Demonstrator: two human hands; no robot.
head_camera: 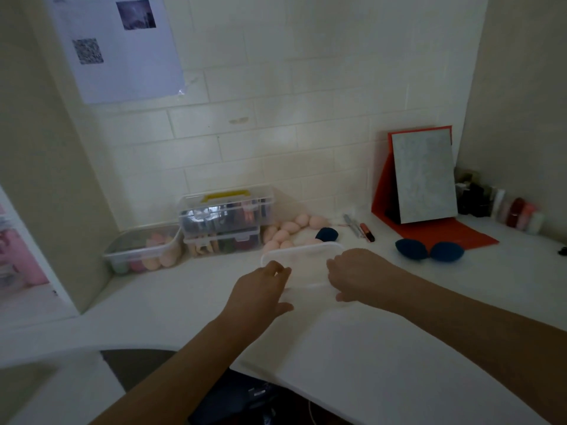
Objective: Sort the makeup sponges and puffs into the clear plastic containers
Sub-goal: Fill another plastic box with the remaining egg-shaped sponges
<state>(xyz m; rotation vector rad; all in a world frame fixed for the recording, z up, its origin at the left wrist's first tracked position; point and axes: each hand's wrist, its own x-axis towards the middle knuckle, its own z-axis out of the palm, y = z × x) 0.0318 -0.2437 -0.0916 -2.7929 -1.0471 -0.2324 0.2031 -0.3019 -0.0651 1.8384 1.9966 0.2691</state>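
A clear plastic container (303, 260) sits on the white desk in front of me. My left hand (260, 289) grips its left side and my right hand (356, 276) grips its right side. Behind it lies a heap of several pink egg-shaped sponges (290, 231) with one dark blue sponge (326, 234) beside them. Two more dark blue sponges (429, 250) lie to the right. An open clear bin (144, 250) at the left holds several pink and peach sponges.
A stacked clear organiser box (225, 219) with a yellow handle stands against the tiled wall. A standing mirror in a red case (423, 179) is at the right, with small bottles (503, 204) beyond it. Pens (360, 230) lie near the sponges.
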